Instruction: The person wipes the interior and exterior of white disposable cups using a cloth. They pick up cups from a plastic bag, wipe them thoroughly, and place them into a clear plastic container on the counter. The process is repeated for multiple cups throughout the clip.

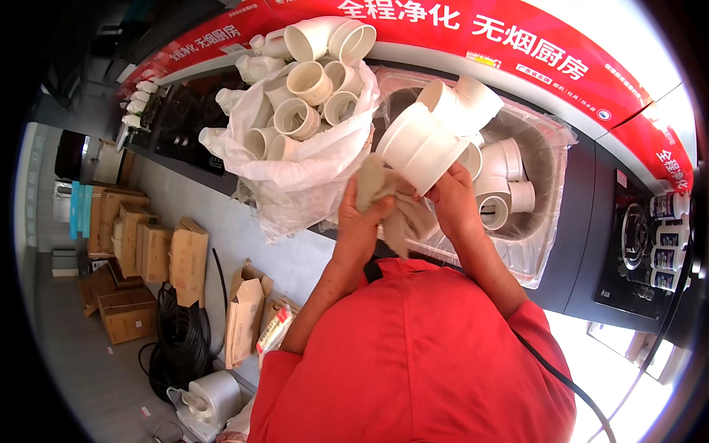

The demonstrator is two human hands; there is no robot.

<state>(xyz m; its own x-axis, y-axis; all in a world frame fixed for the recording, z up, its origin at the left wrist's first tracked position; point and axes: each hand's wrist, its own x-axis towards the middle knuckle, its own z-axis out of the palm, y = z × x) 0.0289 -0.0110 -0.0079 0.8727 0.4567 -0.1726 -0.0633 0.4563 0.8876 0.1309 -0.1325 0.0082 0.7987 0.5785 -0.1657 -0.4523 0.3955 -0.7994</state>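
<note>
A large white plastic pipe fitting (419,145) is raised over the near left part of the sink, its wide end towards me. My right hand (455,202) grips its rim from the right side. In my left hand (363,213) is a beige cloth (399,207), bunched up and pressed against the fitting's lower left side. Behind the fitting, another white pipe fitting (479,105) with branches rests over the sink. More white elbow fittings (501,158) and a tee fitting (492,202) lie in the plastic-wrapped steel sink (537,221).
Left of the sink stands a white sack (299,177) full of white pipe fittings, a large elbow (329,37) on top. White plastic bottles (257,69) stand behind it. Farther right are a gas hob (631,249) and tubs (667,241). Cardboard boxes (188,257) and black hose (177,338) occupy the floor.
</note>
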